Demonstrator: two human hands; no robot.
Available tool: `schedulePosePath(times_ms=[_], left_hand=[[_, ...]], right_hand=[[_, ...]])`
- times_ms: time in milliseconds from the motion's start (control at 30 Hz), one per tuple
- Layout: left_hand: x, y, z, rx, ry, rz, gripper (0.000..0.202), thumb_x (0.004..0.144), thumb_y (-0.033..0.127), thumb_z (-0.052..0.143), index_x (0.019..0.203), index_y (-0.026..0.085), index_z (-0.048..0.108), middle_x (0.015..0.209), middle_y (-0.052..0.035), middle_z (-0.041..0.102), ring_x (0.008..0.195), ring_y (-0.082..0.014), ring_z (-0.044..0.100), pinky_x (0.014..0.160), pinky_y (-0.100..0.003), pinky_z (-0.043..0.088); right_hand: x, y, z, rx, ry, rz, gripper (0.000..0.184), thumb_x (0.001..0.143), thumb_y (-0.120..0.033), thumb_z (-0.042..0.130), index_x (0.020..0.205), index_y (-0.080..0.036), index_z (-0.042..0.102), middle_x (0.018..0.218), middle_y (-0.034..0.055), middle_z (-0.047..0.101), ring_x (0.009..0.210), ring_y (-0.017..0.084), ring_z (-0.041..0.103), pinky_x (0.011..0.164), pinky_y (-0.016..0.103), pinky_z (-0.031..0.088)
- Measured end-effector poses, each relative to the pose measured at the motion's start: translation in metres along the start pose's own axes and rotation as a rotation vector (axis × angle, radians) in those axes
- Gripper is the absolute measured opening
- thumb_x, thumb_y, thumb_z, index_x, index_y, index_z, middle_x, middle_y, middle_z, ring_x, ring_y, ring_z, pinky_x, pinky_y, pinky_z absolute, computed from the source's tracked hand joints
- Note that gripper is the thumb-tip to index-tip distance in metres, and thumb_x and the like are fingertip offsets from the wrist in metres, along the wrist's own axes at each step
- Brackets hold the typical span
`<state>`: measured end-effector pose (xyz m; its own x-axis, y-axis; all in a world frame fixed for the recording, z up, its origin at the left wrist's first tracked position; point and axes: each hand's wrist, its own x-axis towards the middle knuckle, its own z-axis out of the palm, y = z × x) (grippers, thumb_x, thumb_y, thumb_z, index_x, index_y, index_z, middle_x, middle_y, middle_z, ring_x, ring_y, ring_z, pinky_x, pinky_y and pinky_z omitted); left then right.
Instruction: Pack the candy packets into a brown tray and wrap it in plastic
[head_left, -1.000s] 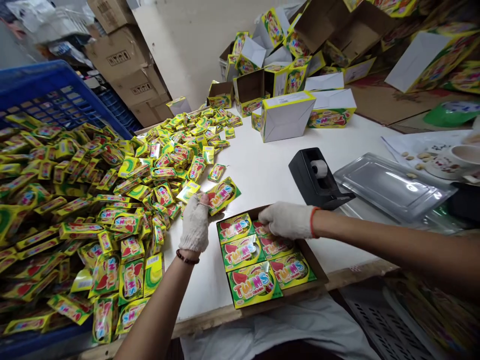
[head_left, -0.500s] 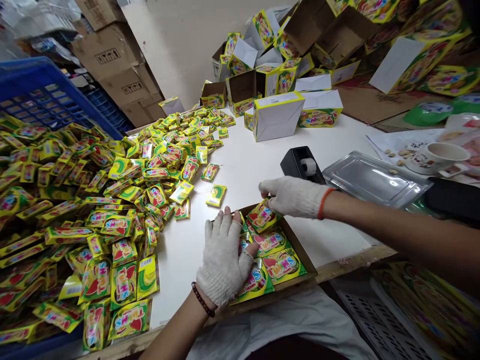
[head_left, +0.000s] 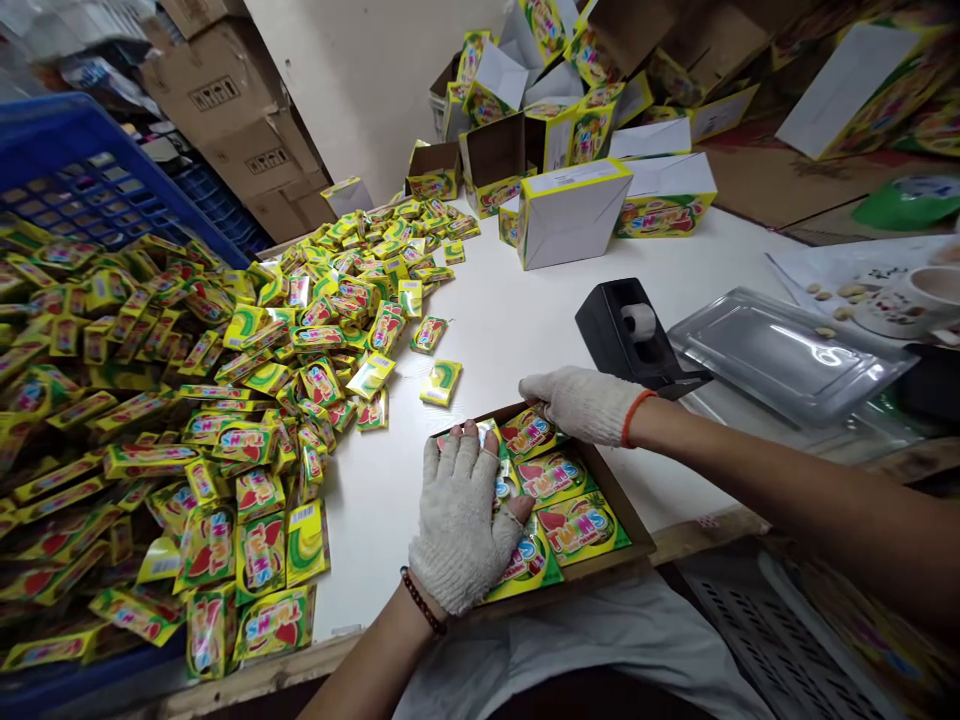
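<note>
Box point(head_left: 619, 502) sits near tape dispenser point(head_left: 634, 358); blue crate point(head_left: 142, 168) stands left.

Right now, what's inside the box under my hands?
TWINS packs lie face up in the box, three along its right side. Your left hand partly covers those on the left, your right hand another's edge; anything beneath is hidden.

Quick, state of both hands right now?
Left hand: open, palm down over packs in the box.
Right hand: fingers bent at the far-right pack; whether it grips cannot be told.
</note>
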<state>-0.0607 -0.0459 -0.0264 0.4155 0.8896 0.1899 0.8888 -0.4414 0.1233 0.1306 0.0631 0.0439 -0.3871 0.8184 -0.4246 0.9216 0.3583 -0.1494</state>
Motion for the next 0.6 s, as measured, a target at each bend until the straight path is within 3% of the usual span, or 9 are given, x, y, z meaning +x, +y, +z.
schedulePosePath(times_ms=[167,300,467,600], left_hand=[[0.0,0.001,-0.001,-0.007,0.003,-0.007,0.06,0.093,0.046,0.054,0.14,0.009,0.052,0.15,-0.0252,0.047,0.141,-0.0406,0.043,0.116,-0.065,0.03],[0.0,0.0,-0.002,-0.015,0.0,-0.007,0.061,0.093,0.047,0.055,0.14,0.009,0.052,0.15,-0.0246,0.048,0.141,-0.0406,0.042,0.116,-0.066,0.03],[0.0,0.001,-0.001,-0.019,0.003,-0.008,0.062,0.093,0.048,0.054,0.142,0.009,0.051,0.15,-0.0245,0.047,0.141,-0.041,0.042,0.116,-0.066,0.03],[-0.001,0.002,-0.002,-0.042,0.003,-0.003,0.061,0.093,0.047,0.056,0.139,0.008,0.053,0.148,-0.0253,0.049,0.139,-0.0423,0.043,0.116,-0.066,0.03]], right_hand=[[-0.011,-0.027,0.016,-0.178,-0.031,0.08,0.037,0.09,-0.006,0.046,0.118,-0.015,0.069,0.129,0.023,0.058,0.097,0.03,0.072,0.074,0.039,0.057],[-0.017,-0.036,0.048,-0.357,0.17,0.003,0.038,0.093,-0.004,0.036,0.115,-0.006,0.067,0.135,0.0296,0.05,0.092,0.027,0.071,0.065,0.033,0.058],[-0.024,-0.028,0.066,-0.347,0.191,-0.071,0.035,0.093,-0.007,0.043,0.119,-0.014,0.065,0.132,0.0219,0.055,0.099,0.026,0.067,0.074,0.033,0.058],[-0.023,-0.035,0.075,-0.35,0.116,-0.01,0.034,0.09,-0.004,0.047,0.117,-0.01,0.067,0.125,0.0234,0.057,0.102,0.031,0.064,0.075,0.036,0.058]])
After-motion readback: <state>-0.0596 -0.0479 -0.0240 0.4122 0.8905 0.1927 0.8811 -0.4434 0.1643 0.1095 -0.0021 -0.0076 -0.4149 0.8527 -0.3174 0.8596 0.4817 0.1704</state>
